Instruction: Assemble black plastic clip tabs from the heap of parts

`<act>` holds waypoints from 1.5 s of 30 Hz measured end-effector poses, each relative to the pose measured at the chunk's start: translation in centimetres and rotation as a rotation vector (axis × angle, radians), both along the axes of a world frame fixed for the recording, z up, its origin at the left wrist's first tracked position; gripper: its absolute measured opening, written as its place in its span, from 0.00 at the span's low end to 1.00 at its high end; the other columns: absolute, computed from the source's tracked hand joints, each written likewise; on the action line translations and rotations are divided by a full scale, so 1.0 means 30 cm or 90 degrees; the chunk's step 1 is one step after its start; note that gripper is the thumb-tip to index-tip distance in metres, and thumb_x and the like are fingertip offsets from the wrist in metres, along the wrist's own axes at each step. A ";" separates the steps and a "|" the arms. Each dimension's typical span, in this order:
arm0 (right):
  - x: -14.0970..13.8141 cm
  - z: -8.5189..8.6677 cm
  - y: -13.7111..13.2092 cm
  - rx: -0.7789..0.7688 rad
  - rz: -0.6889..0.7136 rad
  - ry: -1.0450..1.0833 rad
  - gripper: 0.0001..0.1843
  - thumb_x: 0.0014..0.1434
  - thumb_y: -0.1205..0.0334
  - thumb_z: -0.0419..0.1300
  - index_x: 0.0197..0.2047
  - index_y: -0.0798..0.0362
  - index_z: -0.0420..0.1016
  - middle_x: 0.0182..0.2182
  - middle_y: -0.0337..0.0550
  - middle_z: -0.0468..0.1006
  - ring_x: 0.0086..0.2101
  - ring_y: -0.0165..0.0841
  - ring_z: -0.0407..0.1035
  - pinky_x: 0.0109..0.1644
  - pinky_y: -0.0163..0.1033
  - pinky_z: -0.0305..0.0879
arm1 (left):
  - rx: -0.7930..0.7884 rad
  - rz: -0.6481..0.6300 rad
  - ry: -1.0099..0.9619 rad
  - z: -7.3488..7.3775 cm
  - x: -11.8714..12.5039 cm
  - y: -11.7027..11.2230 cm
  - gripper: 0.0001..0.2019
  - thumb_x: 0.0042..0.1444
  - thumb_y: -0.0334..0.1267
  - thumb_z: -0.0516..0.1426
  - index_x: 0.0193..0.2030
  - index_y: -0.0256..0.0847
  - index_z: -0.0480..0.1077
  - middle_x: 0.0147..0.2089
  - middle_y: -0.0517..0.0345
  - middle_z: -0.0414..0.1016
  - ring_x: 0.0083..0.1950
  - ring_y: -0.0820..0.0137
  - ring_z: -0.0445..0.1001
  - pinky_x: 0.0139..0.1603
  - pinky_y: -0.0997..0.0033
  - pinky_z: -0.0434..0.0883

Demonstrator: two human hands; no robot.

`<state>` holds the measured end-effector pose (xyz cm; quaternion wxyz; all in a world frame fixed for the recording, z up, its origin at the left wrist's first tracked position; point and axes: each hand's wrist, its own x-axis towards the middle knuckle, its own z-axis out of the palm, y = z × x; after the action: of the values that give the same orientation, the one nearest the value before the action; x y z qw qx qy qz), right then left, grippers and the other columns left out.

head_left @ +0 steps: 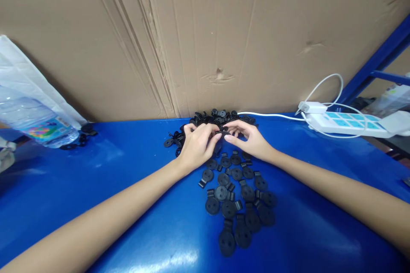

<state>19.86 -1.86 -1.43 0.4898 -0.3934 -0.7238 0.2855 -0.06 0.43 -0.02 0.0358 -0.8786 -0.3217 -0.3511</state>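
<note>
Both my hands meet over the near edge of a heap of black plastic two-holed discs with tabs [211, 117], on a blue table top [153, 239]. My left hand [197, 147] curls around a black disc part [218, 148], which is mostly hidden by my fingers. My right hand [248, 135] reaches in from the other side, its fingertips pinching the same part or one touching it. Nearer me, several loose discs [237, 196] lie flat in rough rows, their tabs pointing different ways.
A water bottle [38, 121] lies on a white plastic bag [28, 72] at the left, beside a few black parts [81, 138]. A white power strip [346, 121] with a white cable [272, 115] sits at the right. A cardboard wall [205, 38] and a blue metal frame [374, 62] stand behind.
</note>
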 end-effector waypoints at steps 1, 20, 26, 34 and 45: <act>0.000 0.000 -0.002 0.019 -0.023 -0.007 0.15 0.57 0.54 0.63 0.45 0.52 0.73 0.36 0.43 0.78 0.35 0.34 0.72 0.40 0.41 0.69 | 0.001 0.001 0.010 0.001 0.001 -0.001 0.10 0.67 0.42 0.48 0.44 0.40 0.66 0.37 0.57 0.78 0.38 0.68 0.74 0.45 0.60 0.52; -0.011 -0.014 -0.025 0.158 -0.047 -0.123 0.05 0.59 0.60 0.61 0.39 0.51 0.72 0.31 0.42 0.75 0.29 0.32 0.68 0.35 0.39 0.67 | 0.093 -0.062 0.084 0.007 -0.003 -0.004 0.08 0.66 0.35 0.50 0.39 0.41 0.69 0.41 0.57 0.76 0.42 0.69 0.73 0.43 0.60 0.51; -0.013 -0.003 -0.037 0.201 -0.037 -0.123 0.04 0.63 0.62 0.55 0.41 0.50 0.70 0.36 0.45 0.75 0.36 0.34 0.70 0.40 0.42 0.69 | 0.097 -0.065 0.090 0.005 -0.003 -0.008 0.08 0.64 0.31 0.50 0.36 0.41 0.69 0.41 0.58 0.76 0.41 0.69 0.72 0.43 0.59 0.51; -0.010 -0.014 -0.031 0.261 -0.031 -0.128 0.04 0.63 0.63 0.57 0.41 0.50 0.72 0.41 0.48 0.74 0.40 0.37 0.70 0.43 0.45 0.71 | 0.103 -0.074 0.092 0.007 -0.004 -0.008 0.08 0.63 0.30 0.50 0.36 0.41 0.69 0.41 0.59 0.76 0.41 0.69 0.71 0.43 0.59 0.51; -0.005 -0.013 -0.029 0.271 -0.081 -0.104 0.07 0.60 0.65 0.58 0.30 0.50 0.71 0.39 0.47 0.76 0.41 0.38 0.71 0.45 0.46 0.70 | 0.051 -0.082 0.086 0.012 -0.002 -0.013 0.09 0.66 0.39 0.50 0.42 0.41 0.70 0.42 0.57 0.78 0.43 0.68 0.73 0.45 0.59 0.52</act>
<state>19.72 -2.72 -1.80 0.5187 -0.3479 -0.7785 0.0624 -0.14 0.03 0.33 0.0702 -0.9169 -0.2471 -0.3054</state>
